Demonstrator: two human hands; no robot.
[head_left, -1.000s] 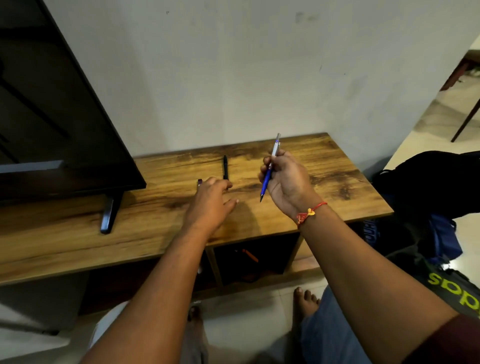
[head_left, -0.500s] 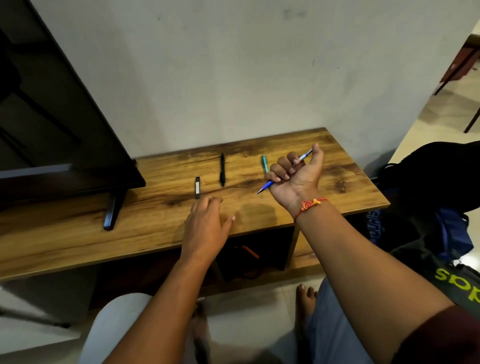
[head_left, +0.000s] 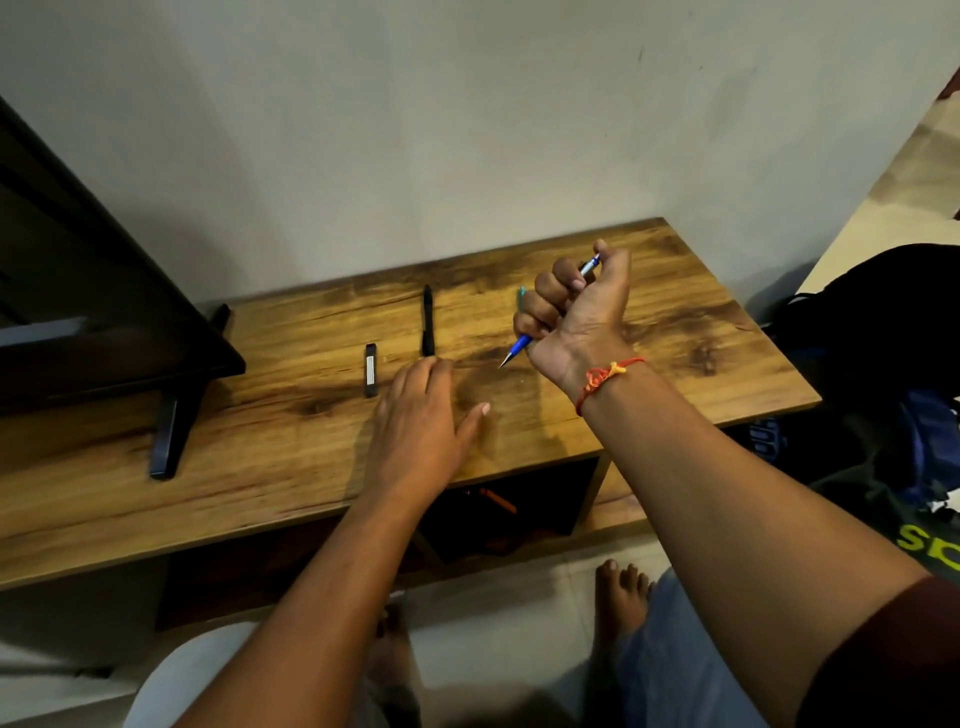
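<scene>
Right grip (head_left: 576, 317) fisted round blue pen (head_left: 521, 344), tip angled down, just above worktop (head_left: 675, 332) (teal pen (head_left: 521, 294) lies behind my knuckles). Left grip (head_left: 421, 421) flat, fingers spread, near black pen (head_left: 427, 322). Step, I judge: placing blue pen in the row. Next: lower it, lay it parallel, uncurl.

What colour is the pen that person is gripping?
Blue, with a silver tip; the pen shows best in the head view.

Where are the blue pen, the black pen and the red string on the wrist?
blue pen (head_left: 521, 343): head view, on the blue barrel just above the tip.
black pen (head_left: 427, 322): head view, on the middle of its body.
red string (head_left: 597, 376): head view, on the knot at the wrist.
</scene>
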